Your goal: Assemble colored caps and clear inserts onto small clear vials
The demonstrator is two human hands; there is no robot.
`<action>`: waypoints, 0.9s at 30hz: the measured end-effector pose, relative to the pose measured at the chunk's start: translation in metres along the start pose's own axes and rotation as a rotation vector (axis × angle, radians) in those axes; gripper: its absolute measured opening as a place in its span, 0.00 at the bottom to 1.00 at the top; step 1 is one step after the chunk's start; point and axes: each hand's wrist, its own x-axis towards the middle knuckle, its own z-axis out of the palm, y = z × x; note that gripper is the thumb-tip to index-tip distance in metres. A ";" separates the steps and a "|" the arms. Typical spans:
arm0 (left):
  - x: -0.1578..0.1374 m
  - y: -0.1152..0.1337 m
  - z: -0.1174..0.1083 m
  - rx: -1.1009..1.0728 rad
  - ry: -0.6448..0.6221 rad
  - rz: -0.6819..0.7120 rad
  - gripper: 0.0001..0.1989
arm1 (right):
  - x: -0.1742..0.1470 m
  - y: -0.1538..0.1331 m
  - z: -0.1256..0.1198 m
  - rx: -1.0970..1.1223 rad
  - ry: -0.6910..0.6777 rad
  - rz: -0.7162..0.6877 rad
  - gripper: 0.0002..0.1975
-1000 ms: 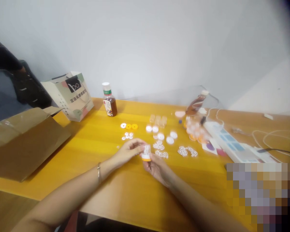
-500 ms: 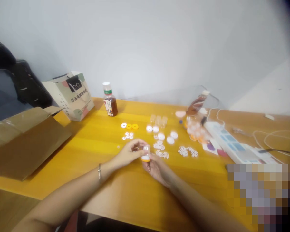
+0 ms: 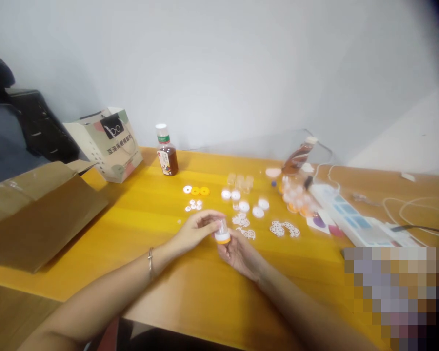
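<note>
Both hands hold one small clear cup-shaped piece with a white and orange base [image 3: 222, 237] above the table. My left hand [image 3: 204, 228] is closed round its clear upper part, thumb in front. Against the base, the fingers of my right hand [image 3: 238, 251] grip from the right and below. Just beyond lie white lacy discs [image 3: 240, 220], partly behind the hands, and round white caps [image 3: 244, 206]. Small white discs [image 3: 193, 205] and yellow rings [image 3: 200, 191] lie farther left. Clear cups [image 3: 240, 182] stand behind the caps.
An open cardboard box [image 3: 47, 209] and a paper bag [image 3: 109, 146] stand at left. A drink bottle [image 3: 167, 156] is at the back, another bottle [image 3: 300, 156] leans at right. Assembled orange-and-white pieces [image 3: 298, 197], a power strip [image 3: 342, 212] and cables lie on the right.
The clear piece has tilted slightly and shifted a little to the right and down, with its base showing more. My hands keep hold of it.
</note>
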 end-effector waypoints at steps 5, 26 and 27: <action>0.000 -0.007 0.003 0.035 0.131 0.065 0.14 | 0.000 0.003 0.000 -0.202 0.046 -0.171 0.10; -0.001 0.010 -0.016 0.105 -0.231 0.017 0.16 | 0.000 0.007 -0.004 -0.142 0.008 -0.157 0.12; -0.001 0.009 -0.015 0.109 -0.212 0.018 0.16 | 0.000 0.007 -0.005 -0.125 0.006 -0.153 0.12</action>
